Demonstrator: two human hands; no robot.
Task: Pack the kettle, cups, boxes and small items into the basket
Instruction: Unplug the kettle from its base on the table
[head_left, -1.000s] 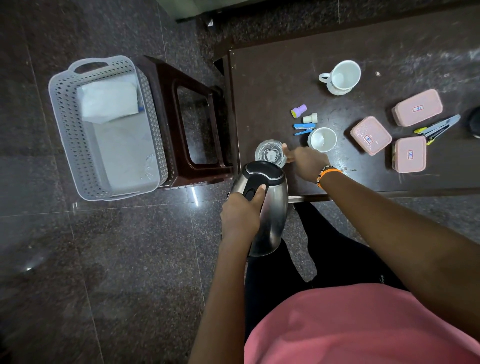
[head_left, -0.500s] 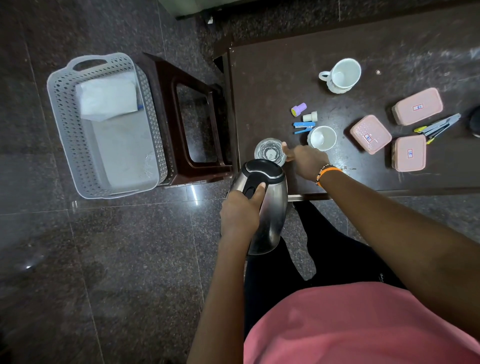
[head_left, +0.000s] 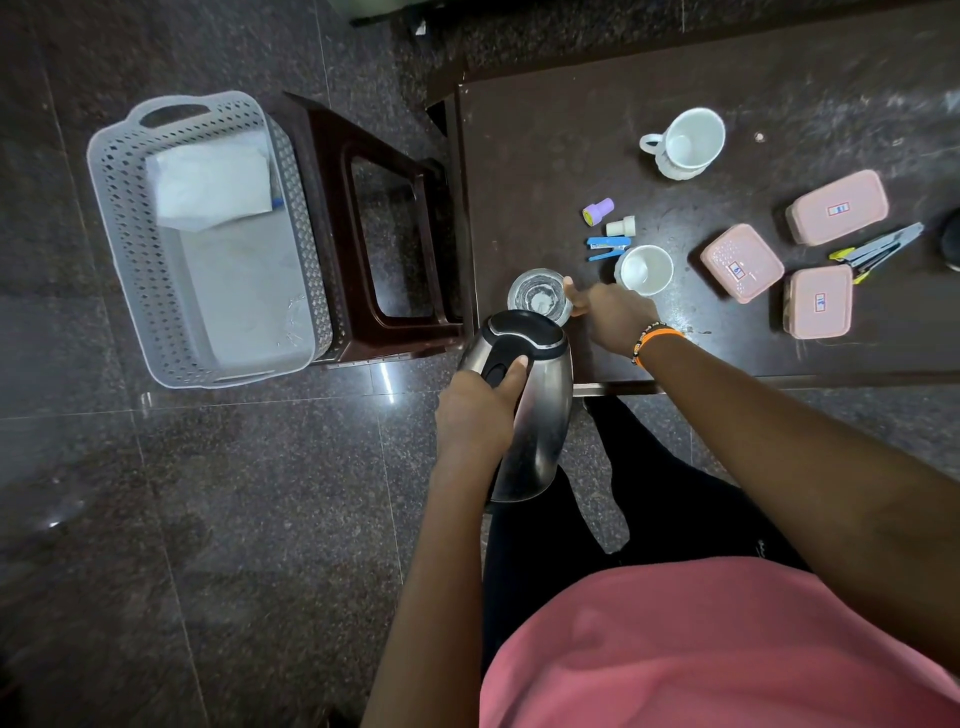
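So far left on the floor there's the grey plastic basket (head_left: 208, 239), perforated walls, with just a white folded sheet (head_left: 210, 179) lying at its far end, so loads of room. It looks light and a bit flexy, I'd guess it slides if you drop something heavy in, so lower things down instead. A dark stool (head_left: 374, 228) sits just beside it, between basket and counter (head_left: 545, 119).

The left hand (head_left: 475, 410) is wrapped around the black handle of the steel kettle (head_left: 530, 395), thumb up near the lid, holding it in the air off the counter's near edge. The handle is the right spot to hold it, since the polished body looks slippery. It's probably the heaviest piece here, so it should go in first, upright, on the basket floor.

The right hand (head_left: 608, 314) has its fingers (head_left: 571, 291) curled round the clear glass (head_left: 539, 296) at the counter's near-left corner. It's smooth and breakable, so it wants a grip round the wall, not the rim.

Further right there's a purple cap (head_left: 597, 212), a white cap (head_left: 621, 226) and a blue stapler (head_left: 608, 247), all tiny and easy to pinch. Then come two white cups (head_left: 644, 270) (head_left: 683, 143), which chip easily, and three pink boxes (head_left: 741, 262) (head_left: 820, 301) (head_left: 837, 207), light, rigid and stackable I reckon. Tongs-like thing (head_left: 878, 251) at the edge.
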